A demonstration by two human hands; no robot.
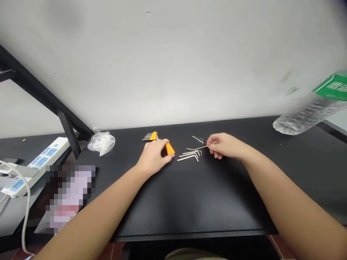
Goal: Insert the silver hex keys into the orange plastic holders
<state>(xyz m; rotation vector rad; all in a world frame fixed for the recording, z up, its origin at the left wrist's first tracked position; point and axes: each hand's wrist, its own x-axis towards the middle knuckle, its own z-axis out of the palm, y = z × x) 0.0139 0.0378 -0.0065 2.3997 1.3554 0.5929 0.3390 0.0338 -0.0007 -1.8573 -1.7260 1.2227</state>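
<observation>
Between the fingers and thumb of my left hand (154, 156) is an orange holder (170, 148) with no keys visible in it. My right hand (221, 145) pinches one thin metal hex key (201, 147), which points left over the table. Just left of it, several L-shaped hex keys (188, 155) lie fanned out on the black table (195, 202). A few smaller keys (197, 138) rest behind them. Beyond my left hand lies a second orange holder (153, 135) with several hex keys in it.
A crumpled clear plastic bag (101, 142) sits at the table's left back corner. At the right back stands a tilted-looking clear bottle (306, 112) with a green label. A white power strip (40, 164) and a cable (28, 202) are at the far left. A pale wall rises behind.
</observation>
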